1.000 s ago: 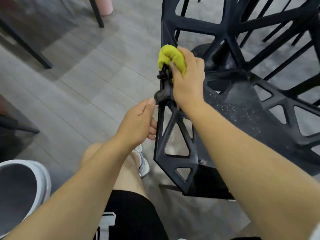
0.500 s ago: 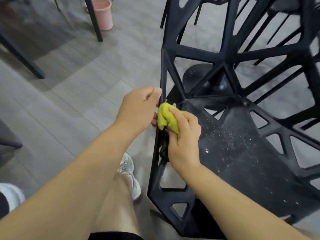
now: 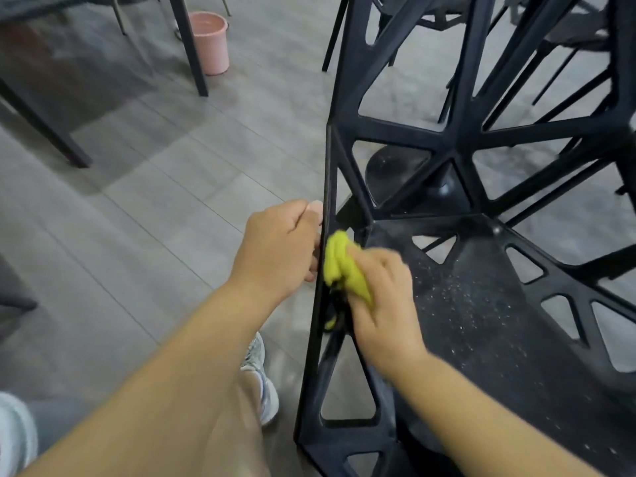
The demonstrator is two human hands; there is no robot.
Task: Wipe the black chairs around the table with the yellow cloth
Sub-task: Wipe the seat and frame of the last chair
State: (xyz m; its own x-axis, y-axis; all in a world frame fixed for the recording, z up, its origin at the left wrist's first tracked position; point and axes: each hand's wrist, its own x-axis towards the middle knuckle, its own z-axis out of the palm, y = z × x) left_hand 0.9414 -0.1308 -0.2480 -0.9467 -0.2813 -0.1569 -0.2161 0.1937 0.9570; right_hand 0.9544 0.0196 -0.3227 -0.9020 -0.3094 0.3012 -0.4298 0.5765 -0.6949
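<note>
yellow cloth (image 3: 339,266), bunched into a wad, sits pressed against the inner face of the thin side bar (image 3: 325,187) of the black chair (image 3: 475,318), just where that bar meets the front corner of the seat. the right hand (image 3: 382,304) has its fingers curled over the wad and pinches it to the frame; the hand is a bit blurred, so i can't make out each finger. the left hand (image 3: 278,249) is on the other, outer side of the same bar, thumb laid along its edge and fingers curled in toward it, gripping the chair to steady it, as far as i can tell. so the bar runs between the two hands, its long line going away from the person and upward toward the chair's back, and downward toward the shoe (image 3: 261,383) near the floor. the right hand, the one with the cloth, is the nearer to the seat, which spreads off to its right and is speckled all over with pale dust. i'd guess the frame edge is the part in hand and the seat is not yet wiped; getting there means carrying the cloth rightward off the bar. a pink bucket (image 3: 210,43) stands well apart on the grey floor, beside a dark table leg (image 3: 189,46).
</note>
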